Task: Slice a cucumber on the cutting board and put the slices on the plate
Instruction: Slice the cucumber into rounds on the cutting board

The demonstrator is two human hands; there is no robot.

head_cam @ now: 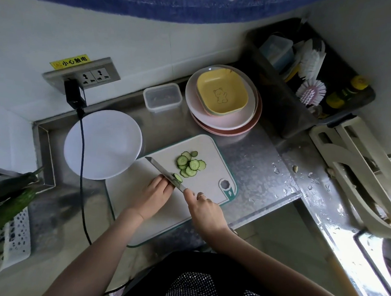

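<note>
A white cutting board (pixel 203 148) with a teal rim lies on the steel counter. Several cucumber slices (pixel 190 164) are piled on its far part. A short cucumber end (pixel 177 177) lies under the knife (pixel 161 171), whose blade runs diagonally across the board. My left hand (pixel 157 194) holds the cucumber end from the left, fingers against the blade's side. My right hand (pixel 203 210) grips the knife handle, which it hides. A white plate (pixel 113 143) with nothing on it sits just left of the board.
A stack of pink plates (pixel 225 122) with yellow dishes (pixel 222 92) stands behind the board. A clear lidded box (pixel 162 96) sits next to it. A black cable (pixel 82 164) crosses the white plate. Whole cucumbers (pixel 8 206) lie in a basket (pixel 15 240) far left. Sink rack (pixel 307 74) at right.
</note>
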